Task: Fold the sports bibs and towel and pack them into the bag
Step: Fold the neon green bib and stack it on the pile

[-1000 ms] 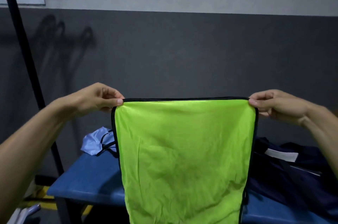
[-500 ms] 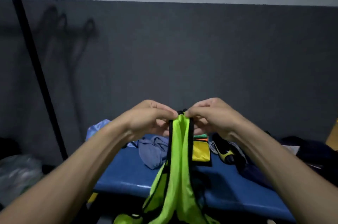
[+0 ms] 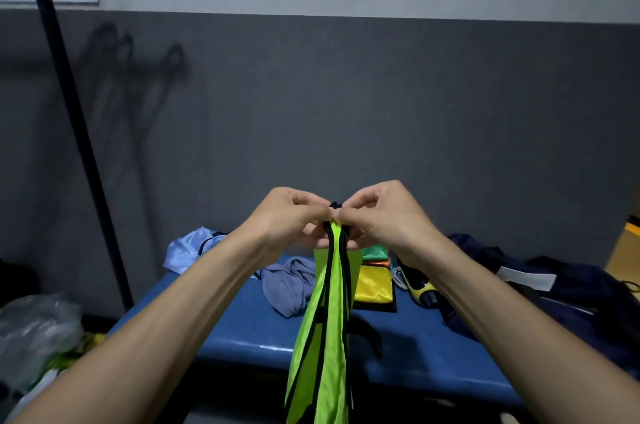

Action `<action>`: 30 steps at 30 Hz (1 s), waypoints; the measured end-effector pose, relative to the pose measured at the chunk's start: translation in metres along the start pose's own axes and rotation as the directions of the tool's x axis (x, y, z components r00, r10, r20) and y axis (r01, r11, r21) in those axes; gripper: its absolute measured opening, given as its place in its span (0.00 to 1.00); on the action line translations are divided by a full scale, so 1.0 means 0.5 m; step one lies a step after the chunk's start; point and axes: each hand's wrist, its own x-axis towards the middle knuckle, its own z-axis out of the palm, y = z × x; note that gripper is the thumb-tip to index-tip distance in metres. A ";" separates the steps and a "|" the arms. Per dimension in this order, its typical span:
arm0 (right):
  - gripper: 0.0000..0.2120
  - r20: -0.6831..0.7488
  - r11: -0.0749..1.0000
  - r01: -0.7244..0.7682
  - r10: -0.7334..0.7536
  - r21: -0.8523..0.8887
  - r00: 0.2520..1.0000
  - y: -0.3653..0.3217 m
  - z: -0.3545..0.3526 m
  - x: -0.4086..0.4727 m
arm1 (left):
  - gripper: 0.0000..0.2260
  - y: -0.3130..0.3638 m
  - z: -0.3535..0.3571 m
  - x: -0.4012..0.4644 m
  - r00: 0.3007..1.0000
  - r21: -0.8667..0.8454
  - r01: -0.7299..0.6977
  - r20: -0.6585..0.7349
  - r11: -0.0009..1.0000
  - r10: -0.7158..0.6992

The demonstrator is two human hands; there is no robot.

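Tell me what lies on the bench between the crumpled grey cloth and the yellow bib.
In the head view, the hanging green bib crosses in front of the gap between the grey cloth and the yellow bib, hiding the bench there.

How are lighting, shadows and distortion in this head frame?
Head view: dim, uneven light; hanger shadows fall on the grey wall; the black pole leans from wide-angle distortion; hands, left and right, and the green bib are sharp.

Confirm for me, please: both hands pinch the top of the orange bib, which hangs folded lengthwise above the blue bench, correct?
Not quite: the head view shows the bib is neon green with black trim, not orange. The rest holds: the left hand and right hand pinch its top together, and it hangs folded lengthwise above the blue bench.
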 end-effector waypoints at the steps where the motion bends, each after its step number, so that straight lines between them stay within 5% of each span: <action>1: 0.06 0.019 0.999 -0.004 0.005 -0.032 1.000 -0.002 -0.004 0.001 | 0.09 0.002 0.000 0.000 1.000 -0.010 0.011 0.012 1.000 -0.011; 5: 0.09 0.019 0.941 0.049 -0.045 -0.335 0.999 -0.005 -0.014 -0.005 | 0.08 0.006 0.008 -0.013 0.997 -0.058 0.038 0.076 0.998 -0.033; 9: 0.07 -0.038 0.707 0.203 -0.309 -0.678 0.950 0.002 -0.014 -0.014 | 0.16 -0.004 0.010 -0.029 0.984 -0.250 0.050 0.177 0.967 -0.005; 12: 0.03 -0.013 0.752 0.303 -0.382 -0.586 0.924 0.026 -0.035 -0.013 | 0.15 -0.022 0.006 -0.041 0.975 -0.265 0.012 0.218 0.964 0.048; 15: 0.04 0.212 0.884 0.366 -0.314 -0.290 0.926 0.035 -0.089 -0.013 | 0.07 -0.044 -0.021 -0.040 0.949 0.044 -0.316 0.032 0.948 0.315; 18: 0.05 0.343 0.914 0.379 -0.313 -0.147 0.886 0.014 -0.154 -0.005 | 0.09 -0.045 -0.044 -0.040 0.803 0.372 -0.569 0.062 0.733 0.592; 23: 0.05 0.408 0.889 0.431 -0.341 -0.152 0.847 -0.031 -0.184 0.011 | 0.13 -0.034 0.002 -0.071 0.586 0.514 -0.754 0.247 0.409 0.771; 25: 0.05 0.431 0.877 0.451 -0.348 -0.165 0.833 -0.035 -0.181 0.014 | 0.12 -0.039 0.021 -0.078 0.578 0.528 -0.752 0.241 0.394 0.780; 30: 0.06 0.446 0.868 0.462 -0.346 -0.182 0.825 -0.029 -0.161 0.014 | 0.07 -0.055 0.047 -0.084 0.671 0.507 -0.660 0.064 0.555 0.739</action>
